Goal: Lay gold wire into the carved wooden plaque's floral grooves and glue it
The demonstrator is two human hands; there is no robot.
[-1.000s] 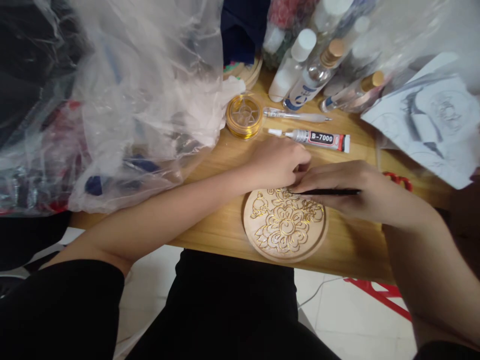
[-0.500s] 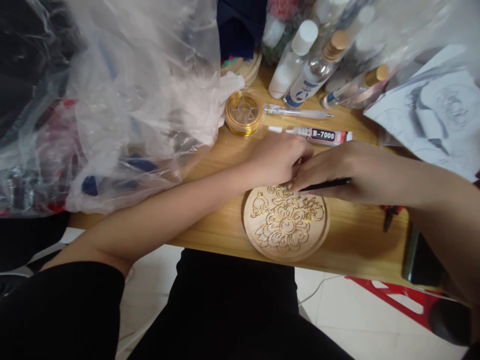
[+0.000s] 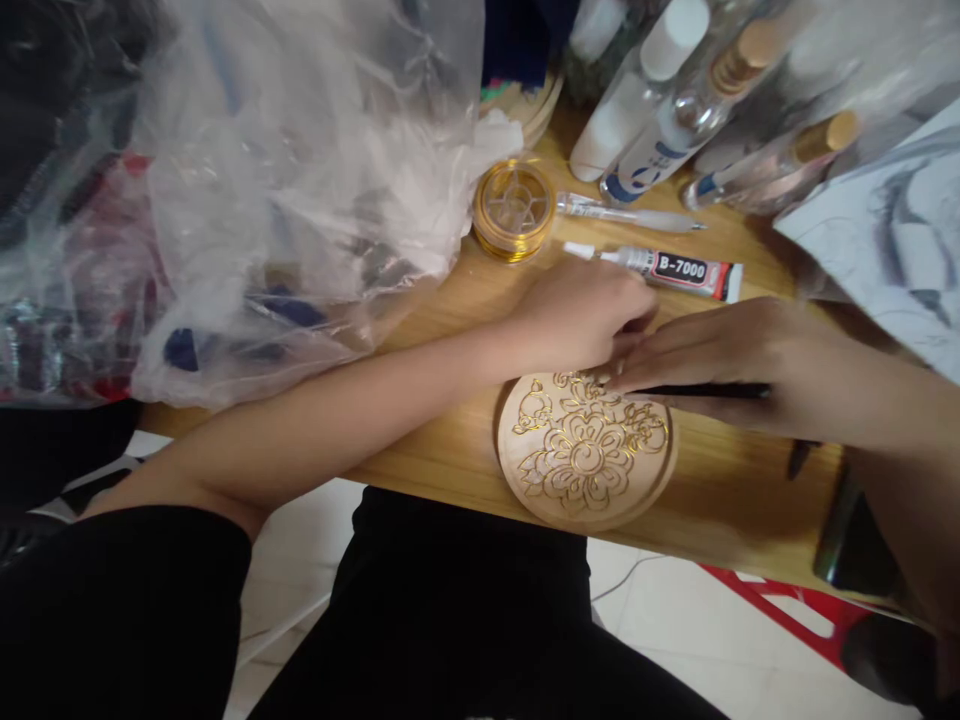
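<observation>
A round wooden disc (image 3: 586, 500) lies near the table's front edge, its face covered with a flower pattern in gold wire (image 3: 587, 456). Over its far edge, my left hand (image 3: 589, 310) is closed with fingers curled down; whatever they pinch is hidden. My right hand (image 3: 712, 350) is closed around a slim black tool (image 3: 712, 391), which looks like tweezers. The tool's tip points left across the upper right of the disc, close to my left fingertips. Both hands nearly meet there, covering the pattern's top part.
Beyond my hands lie a glue tube (image 3: 679, 270), a pen (image 3: 634, 213) and a spool of gold wire (image 3: 514, 210). Several bottles (image 3: 652, 150) stand behind, beside printed paper sheets (image 3: 892, 225). Plastic bags (image 3: 315, 190) fill the left. A dark phone-like object (image 3: 855, 535) lies right.
The view has shifted, so the table items appear farther right. My right hand and the black tool have moved slightly right relative to the disc. My left hand stays at the disc's far edge.
</observation>
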